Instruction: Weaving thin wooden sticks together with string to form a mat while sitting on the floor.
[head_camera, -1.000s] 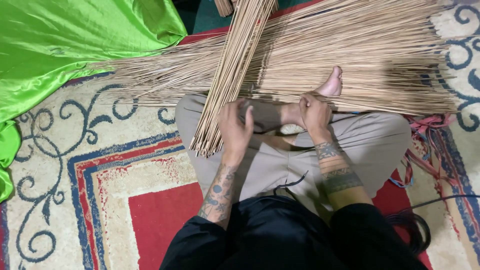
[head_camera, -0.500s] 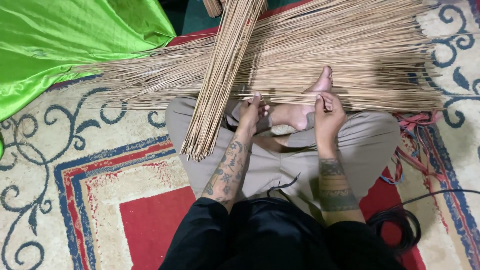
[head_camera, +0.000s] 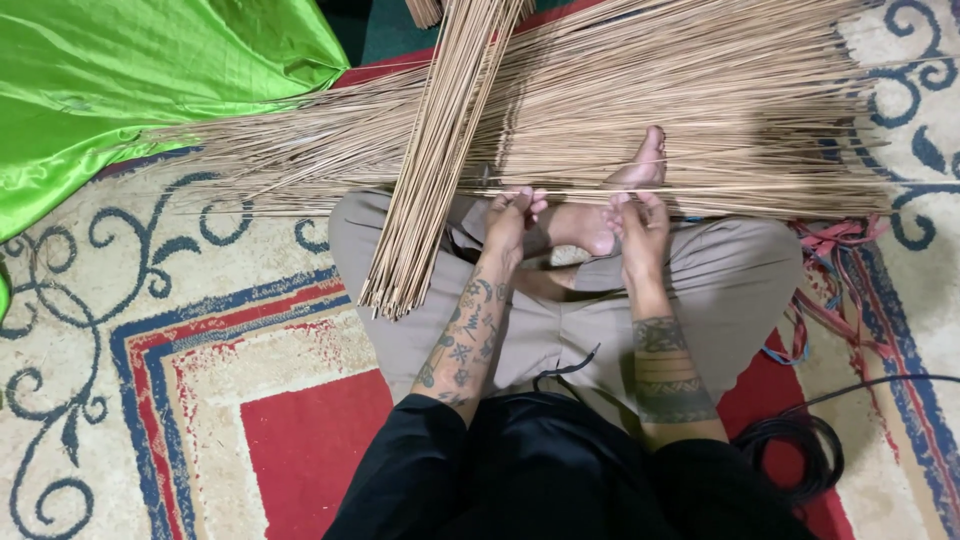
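I sit cross-legged on a patterned carpet. A wide layer of thin tan sticks (head_camera: 700, 110) lies flat across the floor in front of my knees. A tight bundle of the same sticks (head_camera: 430, 160) slants over my left thigh. My left hand (head_camera: 512, 218) and my right hand (head_camera: 640, 222) are raised side by side at the near edge of the flat layer. Each hand pinches a thin stick (head_camera: 575, 190) that runs level between them, above my bare foot (head_camera: 610, 205).
A bright green satin cloth (head_camera: 140, 90) covers the floor at the upper left. A coil of black cable (head_camera: 795, 455) lies by my right hip. Red and blue cords (head_camera: 830, 250) trail beside my right knee. The carpet (head_camera: 150, 400) spreads to the left.
Both hands have risen from my lap to the near edge of the flat sticks and moved a little apart, now pinching one stick between them.
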